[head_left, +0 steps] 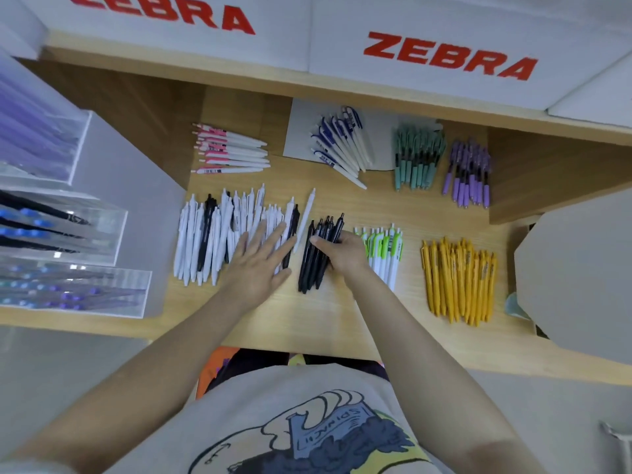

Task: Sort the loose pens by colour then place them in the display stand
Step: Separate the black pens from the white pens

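Observation:
On the wooden counter (335, 316) lie pens in colour groups. My right hand (342, 251) grips a bundle of black pens (316, 261) at the middle. My left hand (260, 261) rests flat, fingers straight, on the right part of a wide row of white pens (212, 237) that has a few black pens mixed in. Further groups: pink-and-white pens (229, 152), blue-and-white pens (342, 145), teal pens (417, 155), purple pens (468, 172), green-and-white pens (384, 254) and yellow pens (458, 278). The clear acrylic display stand (102, 234) at the left holds pens in tiers.
A grey sheet (301, 131) lies under the blue-and-white pens. White boxes with red ZEBRA lettering (448, 58) line the back. A grey octagonal board (578, 275) lies at the right edge. A wooden divider (547, 172) rises behind the purple pens.

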Motion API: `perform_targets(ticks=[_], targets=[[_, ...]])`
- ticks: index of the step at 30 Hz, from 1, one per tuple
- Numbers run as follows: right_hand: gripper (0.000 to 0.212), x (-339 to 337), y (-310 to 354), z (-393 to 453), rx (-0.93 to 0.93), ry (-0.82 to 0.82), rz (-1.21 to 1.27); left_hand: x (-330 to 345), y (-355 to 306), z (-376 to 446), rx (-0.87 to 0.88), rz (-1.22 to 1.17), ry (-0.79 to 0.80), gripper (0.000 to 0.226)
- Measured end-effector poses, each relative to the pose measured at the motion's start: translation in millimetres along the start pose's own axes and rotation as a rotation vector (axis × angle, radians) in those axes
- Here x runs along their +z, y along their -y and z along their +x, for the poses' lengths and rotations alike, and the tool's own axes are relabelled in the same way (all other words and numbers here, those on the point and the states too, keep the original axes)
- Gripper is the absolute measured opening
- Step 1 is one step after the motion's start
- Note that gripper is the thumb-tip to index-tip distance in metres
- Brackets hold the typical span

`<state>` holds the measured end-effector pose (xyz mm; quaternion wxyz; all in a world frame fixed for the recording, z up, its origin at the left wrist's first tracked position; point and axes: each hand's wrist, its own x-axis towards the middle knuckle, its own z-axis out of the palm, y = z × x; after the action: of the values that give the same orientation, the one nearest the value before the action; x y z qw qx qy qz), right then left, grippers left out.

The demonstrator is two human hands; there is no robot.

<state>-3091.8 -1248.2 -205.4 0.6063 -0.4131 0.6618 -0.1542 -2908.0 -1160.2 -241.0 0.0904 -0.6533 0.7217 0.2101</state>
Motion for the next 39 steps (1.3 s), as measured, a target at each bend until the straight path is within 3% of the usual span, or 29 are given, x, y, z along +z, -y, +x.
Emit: perform_targets(ticks=[2,4,8,13,18,22,25,27,32,36,39], targets=[[0.02,5.6,-2.6,3.0,-0.066,-0.033,-0.1,8.8,4.0,-5.6,-0.006,0.002,-0.053,0.066],[0.04,8.6,-6.8,1.8,-0.118,-0.076,-0.21,16.7,5.4,-8.5,0.006,0.005,-0.121,0.067],[0.054,7.4,-17.3,-4.3,-0.195,-0.17,-0.308,23.1,2.8,-7.3,0.003,-0.011,-0.167,0.067],[0.061,7.1,-28.8,-5.7,-0.171,-0.226,-0.404,20.9,4.7,-9.6,-0.022,0.032,-0.206,0.067],[0.067,7.7,-26.5,-10.6,-0.178,-0.172,-0.469,21.1,12.3,-11.9,-0.03,0.082,-0.226,0.068],[0.066,8.7,-12.5,-10.7,-0.32,-0.227,-0.526,20.9,17.7,-10.1,-0.038,0.04,-0.247,0.069],[0.06,16.7,5.9,-2.3,-0.48,-0.116,-0.614,19.3,22.2,-10.2,-0.04,0.018,-0.276,0.069],[0.068,24.7,16.5,9.6,-0.547,-0.033,-0.715,20.4,24.0,-9.7,-0.04,0.021,-0.282,0.07],[0.091,35.8,33.5,32.8,-0.478,0.093,-1.065,24.1,24.2,-9.2,-0.029,-0.001,-0.296,0.069],[0.086,39.2,34.8,38.3,-0.445,0.109,-1.029,22.4,25.3,-9.3,-0.031,-0.016,-0.301,0.069],[0.069,38.8,36.3,36.7,-0.455,0.102,-0.871,20.7,25.8,-10.4,-0.03,-0.037,-0.296,0.069]])
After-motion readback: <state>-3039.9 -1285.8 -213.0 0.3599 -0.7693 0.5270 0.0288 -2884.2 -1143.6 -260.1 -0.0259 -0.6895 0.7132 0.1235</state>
